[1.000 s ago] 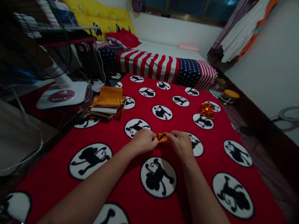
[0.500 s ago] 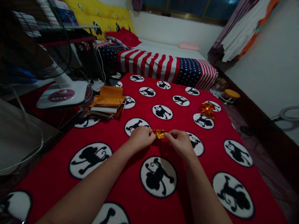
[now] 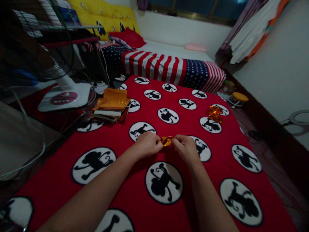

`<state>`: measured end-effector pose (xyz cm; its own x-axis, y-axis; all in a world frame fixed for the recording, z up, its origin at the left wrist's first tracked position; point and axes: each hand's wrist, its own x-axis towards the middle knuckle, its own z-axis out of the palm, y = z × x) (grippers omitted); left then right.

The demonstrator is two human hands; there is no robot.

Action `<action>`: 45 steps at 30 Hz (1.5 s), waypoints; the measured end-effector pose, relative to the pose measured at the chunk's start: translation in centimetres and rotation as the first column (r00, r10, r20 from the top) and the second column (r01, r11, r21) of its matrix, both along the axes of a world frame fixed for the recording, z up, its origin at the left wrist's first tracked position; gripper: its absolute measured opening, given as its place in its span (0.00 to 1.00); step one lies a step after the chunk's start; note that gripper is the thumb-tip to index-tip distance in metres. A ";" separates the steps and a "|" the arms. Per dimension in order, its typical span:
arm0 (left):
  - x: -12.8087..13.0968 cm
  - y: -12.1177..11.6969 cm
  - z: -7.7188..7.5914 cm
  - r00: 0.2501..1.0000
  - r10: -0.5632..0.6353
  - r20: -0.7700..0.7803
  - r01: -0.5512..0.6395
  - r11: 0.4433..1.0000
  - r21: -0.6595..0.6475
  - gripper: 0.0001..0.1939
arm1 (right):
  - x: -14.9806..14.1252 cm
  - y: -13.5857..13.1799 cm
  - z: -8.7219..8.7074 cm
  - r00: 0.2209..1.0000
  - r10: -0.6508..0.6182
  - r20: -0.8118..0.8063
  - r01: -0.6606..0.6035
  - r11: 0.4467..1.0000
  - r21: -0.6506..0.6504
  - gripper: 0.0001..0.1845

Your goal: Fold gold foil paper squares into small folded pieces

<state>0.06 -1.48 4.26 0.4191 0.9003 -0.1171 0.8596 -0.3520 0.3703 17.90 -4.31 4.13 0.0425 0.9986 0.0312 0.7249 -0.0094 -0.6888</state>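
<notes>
Between my two hands is a small folded piece of shiny gold foil paper (image 3: 166, 141). My left hand (image 3: 149, 144) pinches its left end with curled fingers. On the other side my right hand (image 3: 185, 146) grips the right end between thumb and fingers. Both hands are above the red cloth (image 3: 125, 154) printed with black monkeys in white circles. A stack of gold and white paper sheets (image 3: 111, 104) lies on the cloth to the left. Farther off on the right rest some folded gold foil pieces (image 3: 214, 113).
A fan (image 3: 64, 95) with a white base stands at the left by a cluttered shelf. Beyond the red cloth is a bed with a stars-and-stripes cover (image 3: 159, 66). A yellow-topped stool (image 3: 239, 96) stands on the floor at the right.
Both hands have shifted slightly, the left a little to the right and closer to the other. The visible strip of foil between them is narrower and looks more twisted.
</notes>
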 end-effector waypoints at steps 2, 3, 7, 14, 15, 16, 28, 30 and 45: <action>0.0 0.1 0.1 1.000 0.019 0.014 -0.019 1.000 0.004 0.17 | 0.0 -0.1 0.1 1.000 0.013 0.018 -0.013 1.000 0.010 0.14; 0.0 0.1 0.1 0.999 0.041 0.020 -0.041 0.999 0.014 0.17 | 0.0 -0.1 0.2 0.999 0.044 0.010 -0.044 0.999 -0.006 0.14; -0.1 0.3 0.1 0.995 0.092 0.050 -0.093 0.995 0.023 0.17 | -0.1 -0.1 0.5 0.989 0.131 -0.068 -0.137 0.987 -0.082 0.14; -0.2 0.2 0.2 0.993 0.009 0.115 -0.007 1.000 -0.022 0.16 | 0.0 0.1 0.2 0.999 0.015 0.036 -0.015 1.000 -0.001 0.15; -0.2 0.2 0.2 0.994 0.018 0.110 -0.017 1.000 -0.011 0.16 | 0.0 0.0 0.3 0.999 0.052 0.002 -0.052 0.998 -0.033 0.15; -0.2 0.2 0.2 0.994 0.025 0.106 -0.024 1.000 -0.005 0.16 | 0.1 0.0 0.4 0.996 0.080 -0.049 -0.083 0.994 -0.067 0.14; -0.3 0.3 0.1 0.994 0.006 0.113 -0.004 1.000 -0.024 0.14 | 0.4 0.0 0.5 0.984 0.024 -0.177 -0.041 0.995 -0.091 0.13; -0.3 0.3 0.1 0.991 0.012 0.132 -0.007 0.999 -0.033 0.15 | 0.5 0.1 0.3 0.986 -0.016 -0.166 0.000 0.995 -0.100 0.13; -0.1 0.4 -0.5 0.986 0.010 0.164 -0.014 1.000 0.024 0.18 | 0.8 0.2 -0.3 0.998 0.029 -0.063 -0.033 0.997 -0.071 0.15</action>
<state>0.00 -1.12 3.77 0.4200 0.9072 -0.0253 0.7923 -0.3529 0.4977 18.70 -4.13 3.84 0.0110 0.9990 -0.0423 0.6815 -0.0384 -0.7308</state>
